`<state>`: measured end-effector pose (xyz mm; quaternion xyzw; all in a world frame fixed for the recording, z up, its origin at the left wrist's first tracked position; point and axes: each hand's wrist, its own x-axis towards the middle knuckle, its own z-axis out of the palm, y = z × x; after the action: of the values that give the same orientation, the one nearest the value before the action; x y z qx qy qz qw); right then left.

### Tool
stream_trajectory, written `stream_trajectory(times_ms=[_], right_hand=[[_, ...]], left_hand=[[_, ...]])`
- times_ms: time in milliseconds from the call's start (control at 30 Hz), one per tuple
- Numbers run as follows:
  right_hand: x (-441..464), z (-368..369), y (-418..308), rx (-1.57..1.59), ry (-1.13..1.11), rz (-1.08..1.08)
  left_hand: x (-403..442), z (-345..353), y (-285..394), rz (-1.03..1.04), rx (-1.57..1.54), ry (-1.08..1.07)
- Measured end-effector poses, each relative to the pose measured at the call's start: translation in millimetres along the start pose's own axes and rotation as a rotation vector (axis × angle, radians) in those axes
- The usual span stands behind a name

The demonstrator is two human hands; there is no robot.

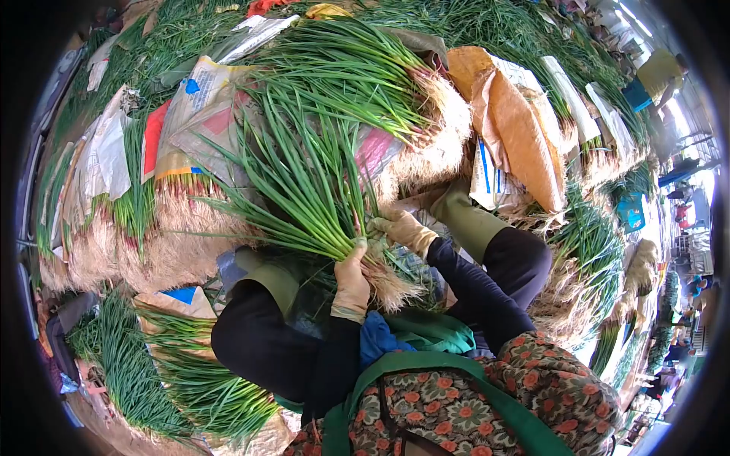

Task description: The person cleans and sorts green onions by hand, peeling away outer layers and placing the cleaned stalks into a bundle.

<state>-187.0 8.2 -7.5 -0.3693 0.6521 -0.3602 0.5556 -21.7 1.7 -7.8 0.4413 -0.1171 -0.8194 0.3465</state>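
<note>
Your left hand (351, 285) was closed around the bundle of green onions (323, 224), gripping it low on the stalks, just above the roots (391, 283). Your thumb lay up along the stalks, and the other fingers were mostly hidden by the bundle and the hand itself. From that grip the leaves (266, 186) fanned away from you and to the left, while the roots spread out on the right of your palm, back towards your lap.

Your right hand (408, 230) was just beside the bundle, to the right of the stalks and a little farther from you than your left. Its fingers were bent and pointed in at the stalks; you could not be shown to have anything pinched there, and how far they were open could not be told.

The bundle was held between your bent knees. Beyond it a large heap of green onions (342, 72) lay with its roots to the right, and an orange-brown sack (513, 125) was to the right of that heap. A blue cloth (376, 338) was near your left wrist, on your side of the roots
</note>
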Motion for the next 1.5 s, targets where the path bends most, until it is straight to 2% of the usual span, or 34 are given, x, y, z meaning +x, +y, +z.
stream_trajectory(times_ms=[33,133,167,200,300,400,467,533,600,633,667,733,767,833,867,900,933,967,1000,1033,1067,1100,1133,1167,1200,1267,1333,1367,1400,1467,1500], right_hand=[[-5,6,1,0.146,0.131,0.022],[1,10,22,0.103,0.224,0.105],[14,14,50,-0.172,0.344,-0.091],[18,17,59,-0.259,0.368,-0.122],[6,29,39,-0.573,0.369,0.03],[-4,-5,68,-0.696,0.392,0.262],[-14,-21,86,-1.034,-0.076,0.302],[-28,-10,81,-0.916,-0.06,-0.04],[-43,6,27,-0.307,-0.076,-0.034],[-45,19,0,0.253,-0.108,0.14],[-28,22,-5,0.378,-0.2,0.225],[-33,37,-29,0.169,-0.024,-0.045],[-9,44,-5,-0.191,0.175,-0.414],[43,45,35,-0.249,0.2,-0.464],[36,24,28,-0.484,0.334,-0.467],[30,4,21,-0.715,0.474,-0.444],[30,-14,29,-0.78,0.531,-0.306],[9,-22,15,-0.848,0.535,-0.171],[-11,-29,2,-0.917,0.533,-0.036],[-18,-31,10,-1.135,0.273,0.028],[-22,-34,27,-1.341,0.001,0.089],[-10,-44,88,-1.356,-0.368,0.083],[-13,-36,90,-1.338,-0.446,0.048],[-20,-24,80,-1.316,-0.523,0.014],[-17,-17,65,-1.156,-0.265,-0.017],[-6,-7,35,-0.802,0.23,-0.076],[44,5,53,-0.163,0.278,-0.099],[52,17,43,-0.154,0.149,0.002],[55,23,34,-0.145,0.02,0.104],[49,37,33,-0.27,-0.039,-0.003],[41,43,32,-0.353,0.06,-0.06]], left_hand=[[-8,2,8,-0.069,0.029,0.004],[1,-8,-11,-0.028,0.017,-0.039],[-1,-15,-12,-0.029,0.123,-0.047],[0,-19,-14,-0.038,0.1,-0.045],[-11,-19,-12,-0.079,0.066,-0.067],[-31,-19,9,-0.199,-0.153,-0.269],[-42,-16,26,-0.217,-0.169,-0.337],[-39,-19,26,-0.265,-0.247,-0.45],[-29,-23,13,-0.323,-0.327,-0.561],[-27,-26,9,-0.354,-0.362,-0.61],[-31,-21,11,-0.336,-0.305,-0.527],[-39,-13,17,-0.288,-0.189,-0.358],[-37,-19,18,-0.344,-0.25,-0.407],[-55,-9,35,-0.293,-0.209,-0.376],[-64,-5,42,-0.27,-0.191,-0.361],[-66,-15,52,-0.275,-0.208,-0.608],[-82,-9,72,-0.417,-0.468,-0.619],[-89,-8,91,-0.389,-0.531,-0.865],[-98,-5,110,-0.33,-0.551,-0.961],[-106,-3,129,-0.269,-0.573,-1.056],[-113,-4,145,-0.186,-0.552,-1.002],[-100,-12,155,-0.205,-0.497,-0.972],[-88,-20,165,-0.226,-0.442,-0.943],[-84,-14,163,-0.223,-0.464,-0.775],[-80,-5,158,-0.218,-0.482,-0.61],[-55,3,141,-0.21,-0.406,-0.61],[-38,-1,116,-0.198,-0.303,-0.478],[-32,-4,106,-0.176,-0.265,-0.489],[-29,-7,94,-0.134,-0.132,-0.245],[-27,-2,82,-0.053,-0.035,-0.231],[-26,2,78,-0.036,0.06,-0.077]])
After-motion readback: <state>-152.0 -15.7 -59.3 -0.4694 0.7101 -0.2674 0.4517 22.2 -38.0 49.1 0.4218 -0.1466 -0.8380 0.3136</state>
